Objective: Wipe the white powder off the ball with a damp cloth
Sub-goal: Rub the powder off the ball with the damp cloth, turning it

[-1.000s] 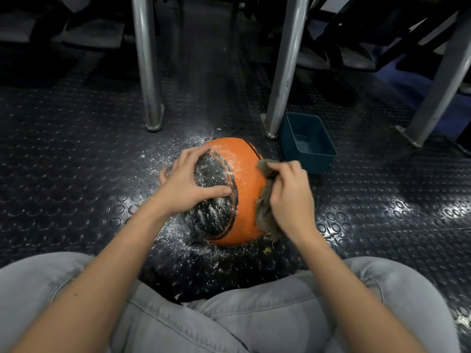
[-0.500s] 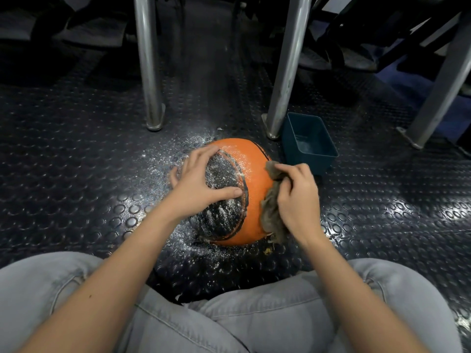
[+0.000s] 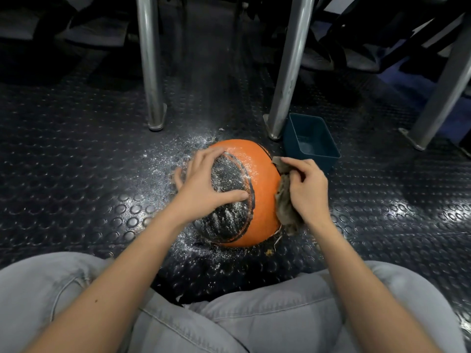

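the orange rubber ball (image 3: 262, 184), powdered black panel (image 3: 226, 174) facing up, sat under the wide grip of the left hand (image 3: 204, 184); the grip of the right hand (image 3: 308, 189) pinched a grey-brown cloth (image 3: 285, 210) against it.

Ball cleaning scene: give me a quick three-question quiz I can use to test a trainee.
1. True or false: the left hand rests on the ball.
2. Where is the cloth? A: in the blue tub. B: in the right hand, against the ball's side. C: spread flat on the floor.
3. Fill in: the clearest streaks of white powder on the ball lie on its ____ panel.

Key: 1 true. 2 B. 3 black.
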